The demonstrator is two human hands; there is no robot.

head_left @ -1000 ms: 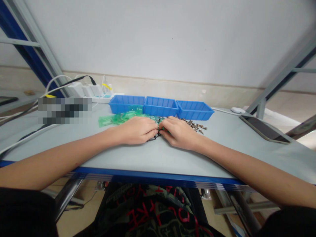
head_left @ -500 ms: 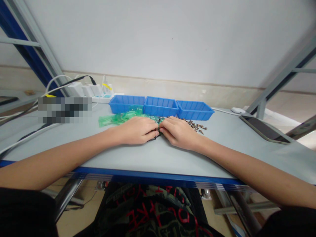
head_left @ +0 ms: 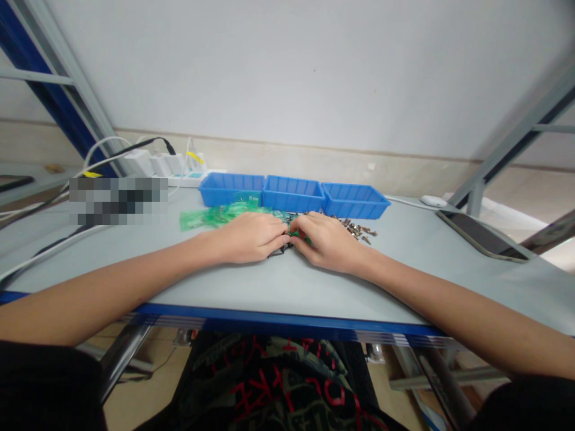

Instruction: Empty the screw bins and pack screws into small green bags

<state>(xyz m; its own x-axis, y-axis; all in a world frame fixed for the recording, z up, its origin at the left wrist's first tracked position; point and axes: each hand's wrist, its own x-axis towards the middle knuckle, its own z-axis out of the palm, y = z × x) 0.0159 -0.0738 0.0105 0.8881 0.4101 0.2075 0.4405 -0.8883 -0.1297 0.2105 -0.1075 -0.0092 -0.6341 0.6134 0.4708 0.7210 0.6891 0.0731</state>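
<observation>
My left hand [head_left: 259, 237] and my right hand [head_left: 327, 240] meet fingertip to fingertip over the middle of the table. The fingers of both are curled and pinched; what lies between them is tiny and mostly hidden. Thin black pieces [head_left: 279, 250] lie on the table just under the fingertips. Behind my left hand is a heap of clear green plastic pieces or bags [head_left: 224, 213]. A pile of small brassy metal parts [head_left: 354, 228] is spread beyond my right hand, which partly covers it.
Three blue bins stand in a row at the back: left [head_left: 231, 190], middle [head_left: 293, 194], right [head_left: 356, 201]. A power strip with white plugs [head_left: 166, 164] and cables sits back left. A phone [head_left: 480, 235] lies at the right. The table's blue front edge [head_left: 287, 322] runs below my forearms.
My right hand's index finger has lifted and arched a little, widening the gap to its thumb. More of the black pieces shows under the fingertips. Both forearms stay put.
</observation>
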